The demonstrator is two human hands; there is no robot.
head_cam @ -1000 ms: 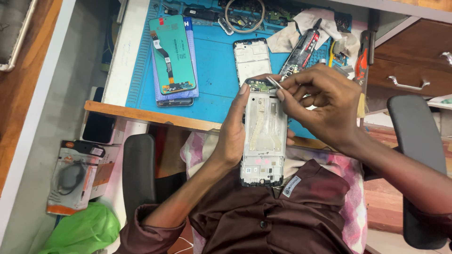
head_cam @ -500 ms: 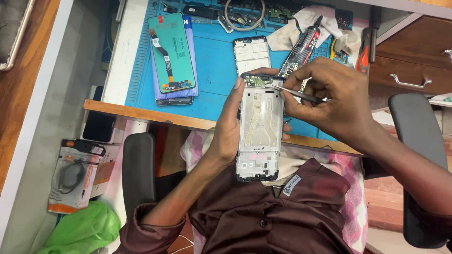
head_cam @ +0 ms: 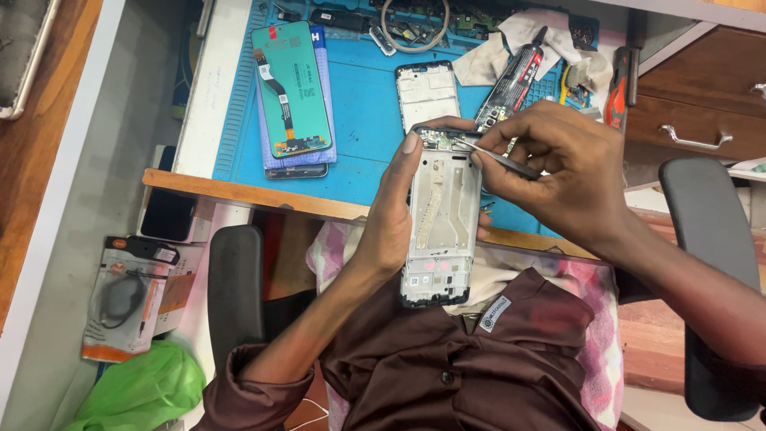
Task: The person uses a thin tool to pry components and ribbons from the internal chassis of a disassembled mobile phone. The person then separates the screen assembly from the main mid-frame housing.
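Your left hand gripped the phone frame by its long edges, fingers wrapped around it above your lap. The frame looked light, thin and easy to bend. Your right hand pinched tweezers at its top end.

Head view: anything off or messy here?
Nothing damaged. The left hand holds a bare phone frame; the right hand works tweezers at its top. A crumpled rag lies on the blue mat.
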